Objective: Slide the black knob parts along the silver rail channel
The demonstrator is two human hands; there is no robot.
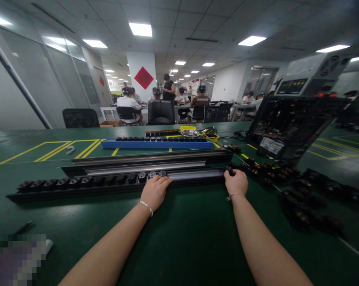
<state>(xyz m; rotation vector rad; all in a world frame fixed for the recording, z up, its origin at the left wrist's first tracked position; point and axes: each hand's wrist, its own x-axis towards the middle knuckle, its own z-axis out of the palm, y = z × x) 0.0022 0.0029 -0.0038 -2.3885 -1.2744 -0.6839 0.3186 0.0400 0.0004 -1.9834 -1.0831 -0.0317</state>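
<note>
A long black rail (78, 190) lies across the green table, its left half filled with a row of black socket modules (87, 180). My left hand (154, 191) rests on the rail at the end of that row, fingers curled over the last module. My right hand (236, 182) is closed around the rail's right end, where a small black module (228, 171) sits at its fingertips. The stretch of rail between my hands shows a bare silver channel (194, 173).
More empty rails (143, 161) lie just behind. A blue rail with modules (157, 143) sits farther back near a yellow tray (211, 136). Loose black modules (301, 194) are heaped at the right. An open metal chassis (286, 123) stands at the right rear. People sit at distant tables.
</note>
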